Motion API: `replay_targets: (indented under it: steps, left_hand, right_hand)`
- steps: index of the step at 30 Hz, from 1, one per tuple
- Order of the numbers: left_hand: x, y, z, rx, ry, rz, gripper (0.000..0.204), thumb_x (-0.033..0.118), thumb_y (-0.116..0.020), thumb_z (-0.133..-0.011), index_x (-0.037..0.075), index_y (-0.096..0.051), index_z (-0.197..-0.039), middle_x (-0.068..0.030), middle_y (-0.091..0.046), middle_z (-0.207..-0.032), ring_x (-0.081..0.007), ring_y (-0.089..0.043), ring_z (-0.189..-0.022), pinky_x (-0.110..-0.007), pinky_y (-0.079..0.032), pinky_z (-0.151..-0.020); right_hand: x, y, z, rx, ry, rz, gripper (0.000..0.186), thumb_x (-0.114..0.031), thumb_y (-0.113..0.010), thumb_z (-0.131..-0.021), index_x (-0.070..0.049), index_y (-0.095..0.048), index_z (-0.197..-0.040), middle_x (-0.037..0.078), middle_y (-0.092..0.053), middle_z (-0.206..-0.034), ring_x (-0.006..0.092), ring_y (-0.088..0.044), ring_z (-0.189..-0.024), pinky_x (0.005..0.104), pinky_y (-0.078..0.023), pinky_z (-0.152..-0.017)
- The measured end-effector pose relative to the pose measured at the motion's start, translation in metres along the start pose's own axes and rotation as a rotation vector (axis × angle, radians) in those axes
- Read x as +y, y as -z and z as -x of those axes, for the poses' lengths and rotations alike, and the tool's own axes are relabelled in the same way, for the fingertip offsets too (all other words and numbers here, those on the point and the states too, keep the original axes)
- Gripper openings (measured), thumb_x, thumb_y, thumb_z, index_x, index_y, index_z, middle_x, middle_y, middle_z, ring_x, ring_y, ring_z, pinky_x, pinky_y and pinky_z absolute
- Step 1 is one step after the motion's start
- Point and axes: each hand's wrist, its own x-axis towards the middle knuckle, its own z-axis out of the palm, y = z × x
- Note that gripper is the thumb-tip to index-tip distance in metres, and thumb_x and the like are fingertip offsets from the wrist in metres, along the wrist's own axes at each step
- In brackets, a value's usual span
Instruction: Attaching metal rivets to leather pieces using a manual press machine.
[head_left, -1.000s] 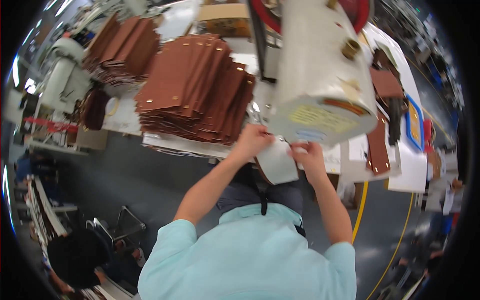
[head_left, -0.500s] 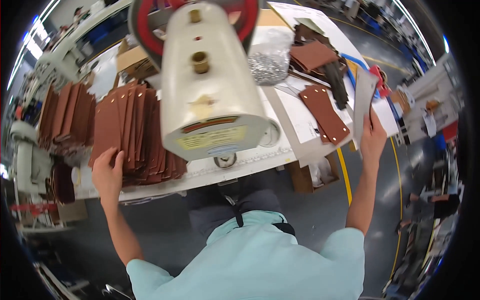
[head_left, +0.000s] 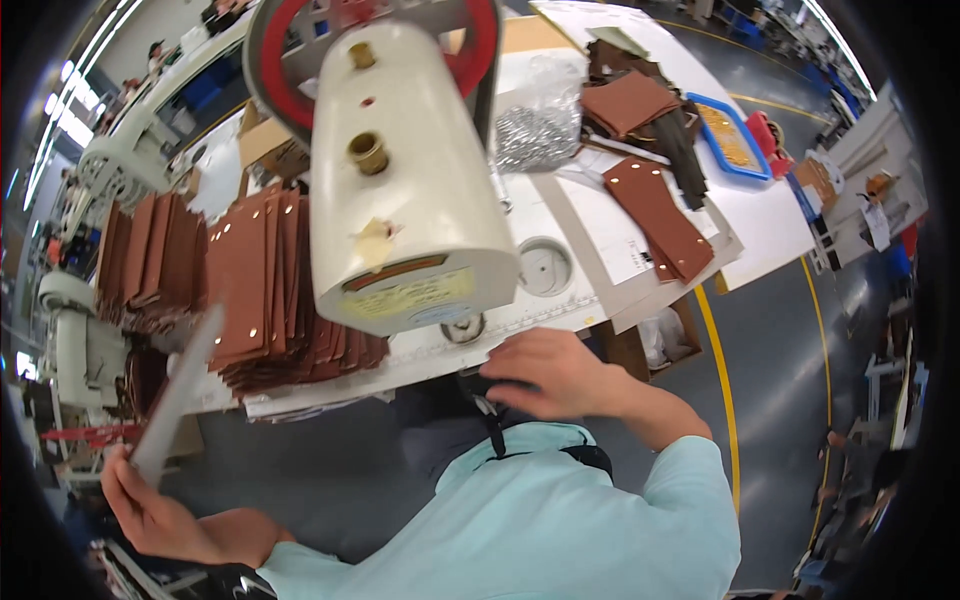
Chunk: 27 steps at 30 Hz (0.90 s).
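My left hand is out to the lower left, beyond the table edge, its fingers closed on one end of a pale, flat leather panel. The panel is seen nearly edge-on and blurred, standing up in front of the stacks. Close to my waist, by the front table edge, my right hand is held with its fingers apart and nothing visible in it. A leaning stack of brown leather panels with brass-coloured rivets lies left of the cream machine head. More riveted brown panels lie right of the machine.
A second brown stack stands at far left. Behind the right-hand panels are a clear bag of silvery small parts, leather scraps and a blue tray of golden pieces. An open carton sits below the table edge.
My left hand has moved from the stack down and left, now holding a pale panel. The right hand has come inward from the right, and the panel it held is no longer in it.
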Motion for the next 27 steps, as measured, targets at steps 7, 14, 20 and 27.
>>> replay_targets:
  steps: [7,14,20,27]
  left_hand:
    - [0.094,-0.012,0.028,-0.505,-0.500,0.491,0.015,0.016,-0.074,-0.084,0.003,-0.068,-0.083,-0.0055,-0.067,-0.070,-0.0180,-0.063,-0.055,-0.027,-0.047,-0.045]
    - [0.086,-0.098,0.108,-1.267,0.289,0.750,0.044,0.019,-0.083,-0.075,0.002,-0.064,-0.111,-0.0082,-0.068,-0.083,-0.0189,-0.067,-0.070,-0.026,-0.053,-0.066]
    - [0.102,-0.170,0.211,-1.362,1.138,1.203,0.019,0.009,-0.068,-0.090,-0.006,-0.065,-0.101,-0.0072,-0.069,-0.087,-0.0105,-0.065,-0.078,-0.024,-0.054,-0.071]
    - [0.137,-0.213,0.224,-1.108,1.069,1.065,0.021,0.010,-0.069,-0.088,-0.006,-0.068,-0.101,-0.0100,-0.071,-0.084,-0.0095,-0.064,-0.070,-0.024,-0.051,-0.060]
  right_hand:
    - [-0.095,-0.037,-0.067,0.159,0.280,-0.200,0.054,-0.015,-0.078,-0.072,0.003,-0.061,-0.120,0.018,-0.066,-0.110,0.0359,-0.064,-0.106,0.0407,-0.056,-0.085]
    - [-0.010,-0.069,0.002,-0.190,-0.369,-0.400,0.047,-0.002,-0.067,-0.081,-0.003,-0.056,-0.127,0.011,-0.068,-0.087,0.0151,-0.067,-0.073,0.0309,-0.054,-0.064]
    - [0.035,-0.072,0.036,0.210,-0.841,-0.881,0.039,0.004,-0.062,-0.085,0.002,-0.055,-0.123,0.008,-0.067,-0.104,0.0125,-0.064,-0.090,0.0265,-0.053,-0.079]
    - [0.067,-0.070,0.017,0.403,-1.026,-0.962,0.022,-0.016,-0.057,-0.098,0.002,-0.063,-0.110,0.005,-0.068,-0.094,0.0084,-0.063,-0.080,0.0236,-0.050,-0.069]
